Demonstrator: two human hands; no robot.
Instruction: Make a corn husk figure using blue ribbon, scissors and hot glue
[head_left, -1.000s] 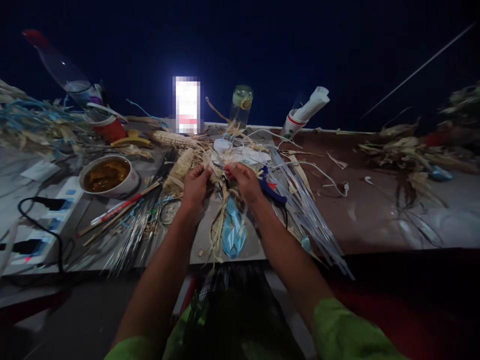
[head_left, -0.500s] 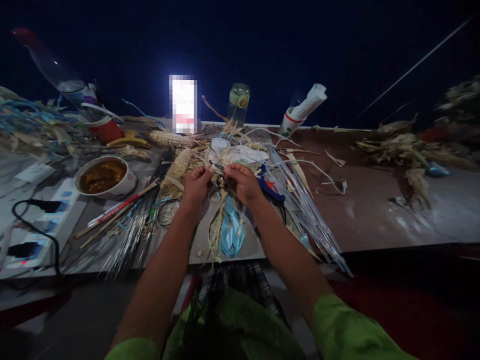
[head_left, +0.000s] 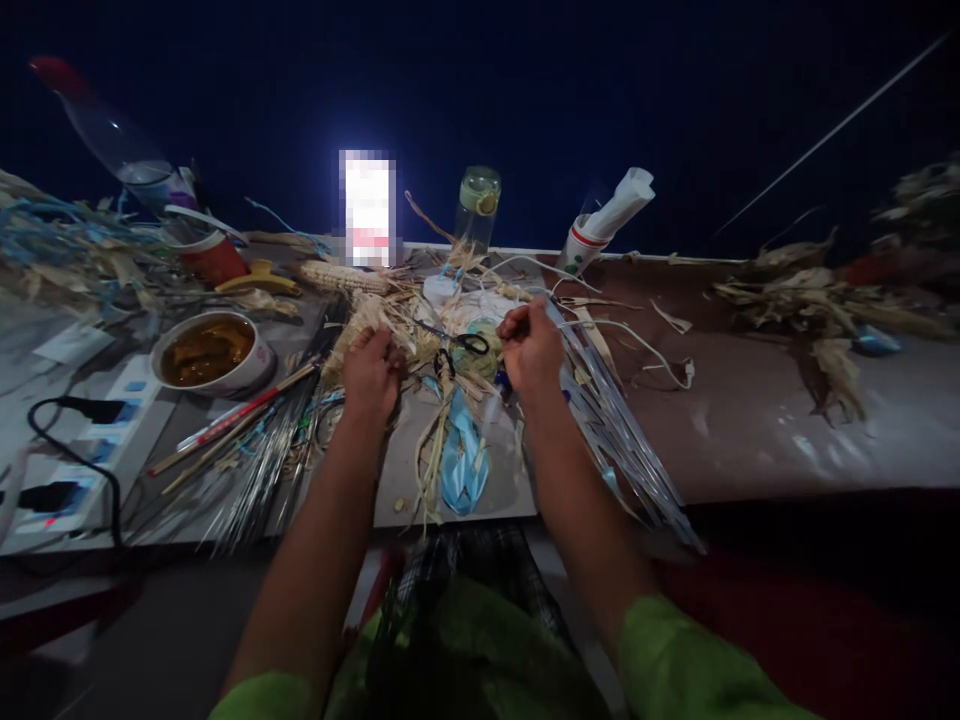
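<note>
My left hand (head_left: 373,372) is closed in a pinch over dry straw-coloured husk, to the left of the middle. My right hand (head_left: 531,345) is closed too, fingertips together, level with it on the right. Anything that either hand pinches is too small to make out. Between them lies a thin black cord with a loop (head_left: 472,345), among dry husk strips. Below the cord a shiny light-blue ribbon (head_left: 463,460) and pale husk strips (head_left: 429,460) hang toward the table's front edge. A dark-blue handled tool is mostly hidden behind my right hand.
Clear plastic rods (head_left: 630,440) lie right of my right arm, thin metal wires (head_left: 259,490) left of my left. A bowl of brown liquid (head_left: 208,352), a power strip (head_left: 112,430), a corn cob (head_left: 345,277), a lidded bottle (head_left: 478,205) and a bright blurred screen (head_left: 367,205) stand around.
My hands were close together at the black cord; they have drawn apart, left hand leftward and right hand rightward. The cord's loop now shows between them. The ribbon has stayed in place.
</note>
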